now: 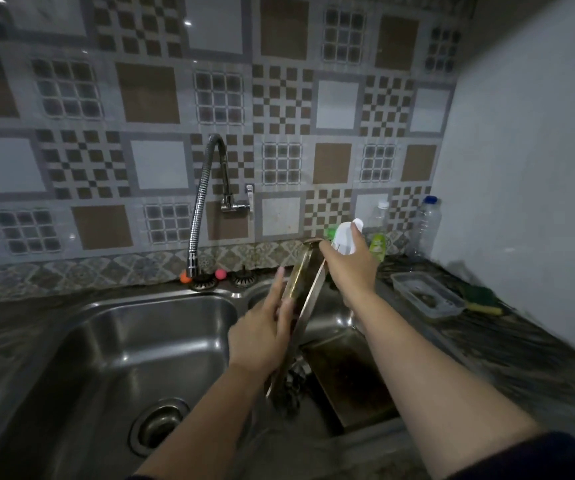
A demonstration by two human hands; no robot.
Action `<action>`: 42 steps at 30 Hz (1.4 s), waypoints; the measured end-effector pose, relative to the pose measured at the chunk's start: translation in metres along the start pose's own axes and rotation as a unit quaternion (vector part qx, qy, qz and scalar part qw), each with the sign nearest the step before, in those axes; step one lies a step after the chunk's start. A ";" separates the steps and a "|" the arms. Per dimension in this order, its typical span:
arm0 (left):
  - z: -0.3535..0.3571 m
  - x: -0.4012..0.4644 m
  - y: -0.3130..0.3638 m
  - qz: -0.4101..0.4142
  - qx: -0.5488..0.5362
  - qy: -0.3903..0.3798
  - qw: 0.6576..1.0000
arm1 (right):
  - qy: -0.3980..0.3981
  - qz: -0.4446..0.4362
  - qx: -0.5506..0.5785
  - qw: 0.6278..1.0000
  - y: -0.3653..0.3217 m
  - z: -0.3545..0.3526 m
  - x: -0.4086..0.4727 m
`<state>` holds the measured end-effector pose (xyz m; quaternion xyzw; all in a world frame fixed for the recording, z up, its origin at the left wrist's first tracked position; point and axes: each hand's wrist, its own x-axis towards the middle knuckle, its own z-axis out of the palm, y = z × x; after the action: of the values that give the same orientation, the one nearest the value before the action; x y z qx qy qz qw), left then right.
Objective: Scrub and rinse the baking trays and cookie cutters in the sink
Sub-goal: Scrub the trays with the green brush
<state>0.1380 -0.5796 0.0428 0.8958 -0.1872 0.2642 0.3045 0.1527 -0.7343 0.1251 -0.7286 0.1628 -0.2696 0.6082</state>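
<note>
Sink (147,341), left hand (261,336) gripping tray (305,289)

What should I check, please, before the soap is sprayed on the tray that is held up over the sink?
1. Tray held firmly: ok. The left hand grips the upright baking tray at its edge.
2. Spray bottle in hand: ok. The right hand grips the white spray bottle.
3. Nozzle aimed at the tray: cannot tell, the hand hides it.
4. Tray over the sink: ok, it stands above the right basin.
5. Tap water off: ok, no stream shows at the faucet.
6. Scrubber within reach: ok, a green brush lies on the counter.
</note>
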 end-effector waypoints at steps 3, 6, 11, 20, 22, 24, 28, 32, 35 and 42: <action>-0.003 0.010 -0.037 -0.084 -0.085 -0.058 0.991 | 0.005 -0.018 0.015 1.000 -0.005 -0.004 -0.008; 0.002 0.013 -0.070 -0.084 -0.100 -0.132 0.983 | -0.004 -0.037 0.028 0.999 -0.016 -0.006 -0.012; -0.008 0.011 -0.086 -0.128 -0.159 -0.144 0.968 | -0.046 -0.018 0.110 0.993 -0.025 0.003 -0.017; -0.042 -0.019 -0.135 -0.176 -0.079 -0.126 0.973 | -0.120 -0.005 0.067 0.991 0.008 0.047 -0.034; -0.051 -0.031 -0.147 -0.211 -0.042 -0.123 0.969 | -0.120 -0.010 0.021 0.993 0.017 0.055 -0.035; -0.059 -0.044 -0.160 -0.258 -0.017 -0.127 0.958 | -0.124 -0.023 -0.030 0.992 0.029 0.062 -0.037; -0.065 -0.069 -0.187 -0.350 -0.006 -0.161 0.923 | -0.168 -0.098 -0.156 0.969 0.061 0.082 -0.052; -0.057 -0.092 -0.207 -0.415 -0.040 -0.190 0.889 | -0.203 -0.079 -0.189 0.958 0.091 0.101 -0.063; -0.045 -0.100 -0.223 -0.469 -0.056 -0.217 0.854 | -0.226 -0.076 -0.214 0.947 0.112 0.107 -0.062; -0.009 -0.101 -0.253 -0.541 -0.069 -0.280 0.790 | -0.222 -0.081 -0.267 0.934 0.140 0.111 -0.052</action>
<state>0.1804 -0.3673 -0.1235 0.8620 0.2330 -0.2193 0.3932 0.1896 -0.6452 -0.0341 -0.9163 0.0301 -0.0961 0.3877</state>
